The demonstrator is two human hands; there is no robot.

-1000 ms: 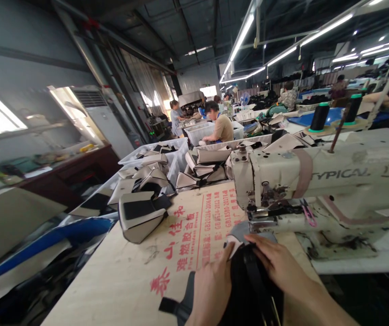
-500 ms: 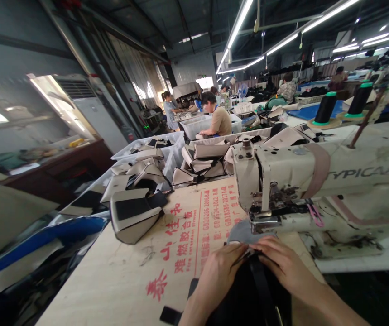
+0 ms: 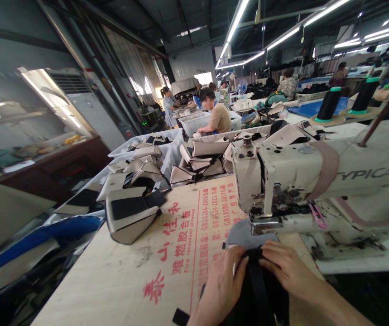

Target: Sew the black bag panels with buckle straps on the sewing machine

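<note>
Pinching black piece (image 3: 274, 296) at 5 o'clock by its far edge with left hand (image 3: 224, 278) and right hand (image 3: 285, 262). Probably light, soft, floppy; best gripped either side of strap (image 3: 258, 285).

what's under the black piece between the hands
Plywood shows on both sides of the black piece; what lies directly beneath is covered, so I can't tell.

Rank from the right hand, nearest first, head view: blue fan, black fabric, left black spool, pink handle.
1. Black fabric: in the right hand.
2. Pink handle: rightward, by the sewing machine.
3. Left black spool: beyond the machine.
4. Blue fan: far background.
</note>
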